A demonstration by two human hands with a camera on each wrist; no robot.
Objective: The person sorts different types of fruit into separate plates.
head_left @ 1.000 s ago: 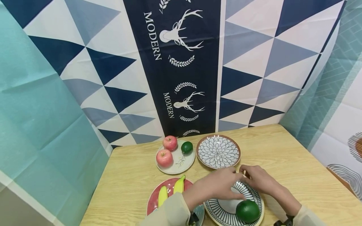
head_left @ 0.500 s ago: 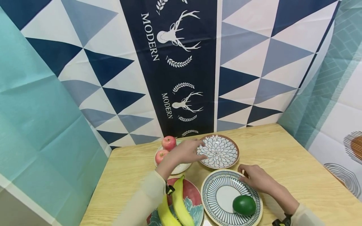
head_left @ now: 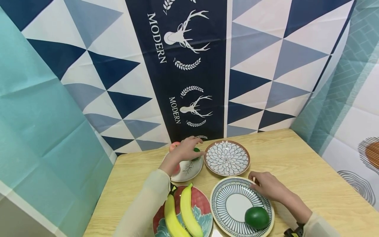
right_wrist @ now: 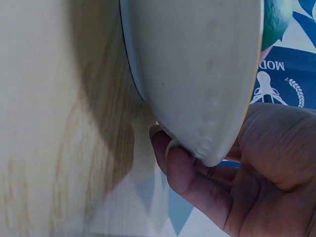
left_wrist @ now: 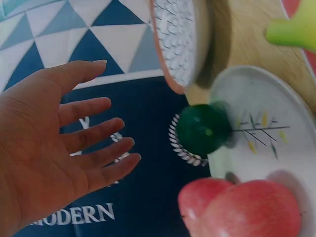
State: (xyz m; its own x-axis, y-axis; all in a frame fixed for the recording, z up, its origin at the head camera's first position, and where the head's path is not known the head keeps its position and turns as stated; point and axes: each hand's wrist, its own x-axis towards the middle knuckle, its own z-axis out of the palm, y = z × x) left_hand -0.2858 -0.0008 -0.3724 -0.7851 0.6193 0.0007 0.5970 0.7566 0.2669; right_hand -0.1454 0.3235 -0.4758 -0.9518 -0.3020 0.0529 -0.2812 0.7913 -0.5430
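Observation:
My left hand (head_left: 186, 149) is over the cream plate (head_left: 189, 172) at the back, its fingers spread and holding nothing. Two apples (left_wrist: 249, 210) and a small dark green fruit (left_wrist: 202, 129) lie on that plate; in the head view the hand and wrist partly cover them. With curled fingers under the rim, my right hand (head_left: 270, 187) grips the right side of the black-and-white striped plate (head_left: 237, 207). A larger dark green, avocado-like fruit (head_left: 257, 218) lies on this plate. The right wrist view shows the fingertips (right_wrist: 180, 170) against the plate's underside.
A brown-rimmed plate with a petal pattern (head_left: 227, 158) stands at the back, between the cream and striped plates. Two bananas (head_left: 189, 210) lie on a red and teal plate (head_left: 201, 197) at the front left. Patterned cloth (head_left: 189, 65) hangs behind the wooden table (head_left: 296, 158).
My left hand has left the striped plate, moving left and away from me until over the cream plate. My right hand has stayed at the striped plate's rim.

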